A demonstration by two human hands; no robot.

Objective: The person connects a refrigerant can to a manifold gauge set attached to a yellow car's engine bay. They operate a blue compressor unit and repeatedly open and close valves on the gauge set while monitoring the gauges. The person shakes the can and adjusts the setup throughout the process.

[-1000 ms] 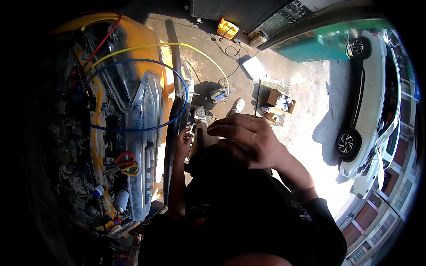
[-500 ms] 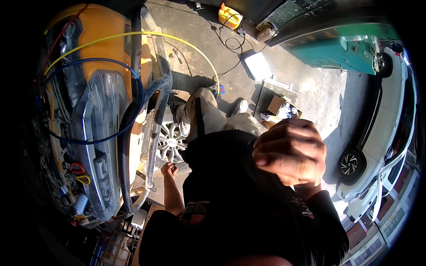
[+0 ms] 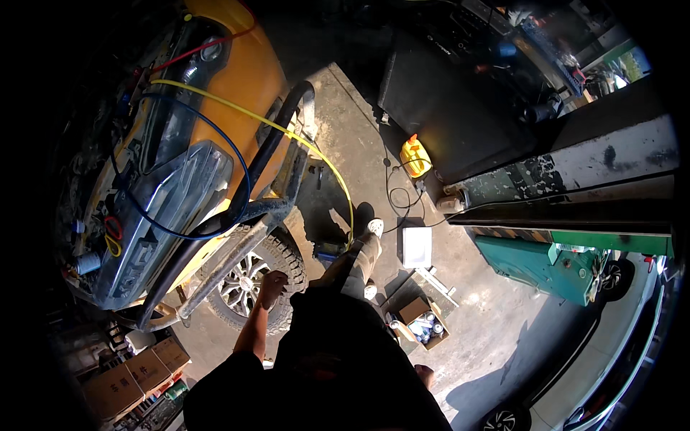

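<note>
My left hand hangs at my left side, fingers curled in a loose fist, with nothing visible in it. In the view it overlaps a large wheel with a chunky tire, without clear contact. My right hand is low beside my body, mostly hidden, and its fingers do not show clearly. To the left stands an orange vehicle with a dark grille and a tubular bumper bar. A yellow hose, a blue hose and a red hose loop across its front.
Ahead on the floor are a yellow jug, a black cable, a white box and a carton of cans. A green cabinet and a white car stand right. A cardboard box lies lower left.
My view has turned left and my body has stepped ahead. The right hand has dropped from in front of my chest to my side. The left hand stays low near the wheel.
</note>
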